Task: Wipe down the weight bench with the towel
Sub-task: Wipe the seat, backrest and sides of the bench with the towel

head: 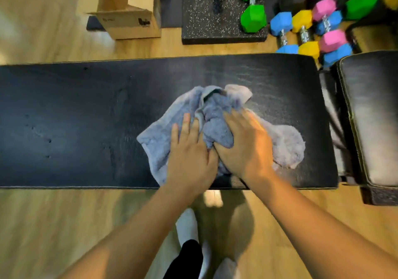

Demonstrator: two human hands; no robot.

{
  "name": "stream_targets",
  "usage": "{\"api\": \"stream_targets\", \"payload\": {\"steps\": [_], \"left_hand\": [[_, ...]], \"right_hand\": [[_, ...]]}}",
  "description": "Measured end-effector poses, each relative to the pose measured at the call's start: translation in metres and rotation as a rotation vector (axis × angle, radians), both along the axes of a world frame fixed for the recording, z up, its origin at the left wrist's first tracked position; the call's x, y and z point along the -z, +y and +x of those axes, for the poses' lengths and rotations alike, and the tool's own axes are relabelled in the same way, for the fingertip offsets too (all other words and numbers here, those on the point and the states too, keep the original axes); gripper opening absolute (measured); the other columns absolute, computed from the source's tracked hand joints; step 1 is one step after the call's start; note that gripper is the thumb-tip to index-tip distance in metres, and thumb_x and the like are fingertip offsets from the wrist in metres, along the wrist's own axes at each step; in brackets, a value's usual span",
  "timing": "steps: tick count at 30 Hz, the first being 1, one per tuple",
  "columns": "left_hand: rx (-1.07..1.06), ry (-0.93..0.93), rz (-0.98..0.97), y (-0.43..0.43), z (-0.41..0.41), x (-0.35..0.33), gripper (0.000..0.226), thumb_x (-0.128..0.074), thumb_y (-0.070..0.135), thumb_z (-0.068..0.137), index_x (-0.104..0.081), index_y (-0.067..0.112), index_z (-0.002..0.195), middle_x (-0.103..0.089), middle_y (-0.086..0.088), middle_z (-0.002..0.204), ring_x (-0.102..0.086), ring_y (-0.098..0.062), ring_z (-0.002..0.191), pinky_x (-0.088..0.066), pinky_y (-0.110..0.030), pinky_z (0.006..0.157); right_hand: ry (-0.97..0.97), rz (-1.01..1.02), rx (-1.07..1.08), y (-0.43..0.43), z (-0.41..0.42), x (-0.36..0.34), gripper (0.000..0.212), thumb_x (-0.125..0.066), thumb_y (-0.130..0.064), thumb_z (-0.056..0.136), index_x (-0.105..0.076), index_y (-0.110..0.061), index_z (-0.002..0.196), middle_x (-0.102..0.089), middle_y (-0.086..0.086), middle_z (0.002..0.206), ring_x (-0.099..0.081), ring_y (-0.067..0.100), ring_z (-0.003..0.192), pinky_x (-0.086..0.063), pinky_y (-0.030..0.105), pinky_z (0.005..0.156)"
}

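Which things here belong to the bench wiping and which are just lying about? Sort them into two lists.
Belongs to the job:
towel
weight bench
left hand, flat on the towel
right hand, gripping a bunch of it

Just lying about:
cardboard box
coloured dumbbells
speckled mat

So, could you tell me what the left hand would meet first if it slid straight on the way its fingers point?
Probably the bunched fold of the towel just ahead of the left hand, then bare bench; depth is hard to judge.
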State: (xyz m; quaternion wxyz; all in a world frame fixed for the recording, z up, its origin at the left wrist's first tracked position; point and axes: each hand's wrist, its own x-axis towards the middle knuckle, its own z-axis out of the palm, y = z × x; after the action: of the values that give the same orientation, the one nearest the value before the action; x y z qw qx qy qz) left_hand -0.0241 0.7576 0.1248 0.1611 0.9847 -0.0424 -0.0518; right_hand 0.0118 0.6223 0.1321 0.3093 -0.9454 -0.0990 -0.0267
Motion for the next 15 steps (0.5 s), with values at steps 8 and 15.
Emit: {"api": "stream_targets", "payload": {"steps": [8, 15], "left_hand": [[0.160, 0.117, 0.064, -0.048, -0.062, -0.007, 0.066, -0.027, 0.045, 0.093, -0.016, 0.021, 0.153, -0.013, -0.005, 0.160, 0.008, -0.031, 0.147, -0.006, -0.057, 0.115], [0.125, 0.066, 0.152, -0.073, 0.065, 0.000, 0.069, -0.013, 0.054, 0.091, -0.018, 0.024, 0.152, -0.016, -0.005, 0.160, 0.004, -0.038, 0.146, 0.001, -0.067, 0.110]], "right_hand": [[0.069, -0.047, -0.057, -0.078, -0.070, 0.008, 0.056, -0.065, -0.044, 0.078, -0.062, -0.016, 0.127, -0.060, 0.005, 0.131, -0.052, 0.031, 0.126, -0.036, 0.048, 0.108], [0.073, -0.085, 0.029, -0.098, 0.050, 0.001, 0.067, -0.056, -0.048, 0.075, -0.050, -0.023, 0.137, -0.051, 0.005, 0.140, -0.047, 0.029, 0.123, -0.043, 0.039, 0.100]]}}
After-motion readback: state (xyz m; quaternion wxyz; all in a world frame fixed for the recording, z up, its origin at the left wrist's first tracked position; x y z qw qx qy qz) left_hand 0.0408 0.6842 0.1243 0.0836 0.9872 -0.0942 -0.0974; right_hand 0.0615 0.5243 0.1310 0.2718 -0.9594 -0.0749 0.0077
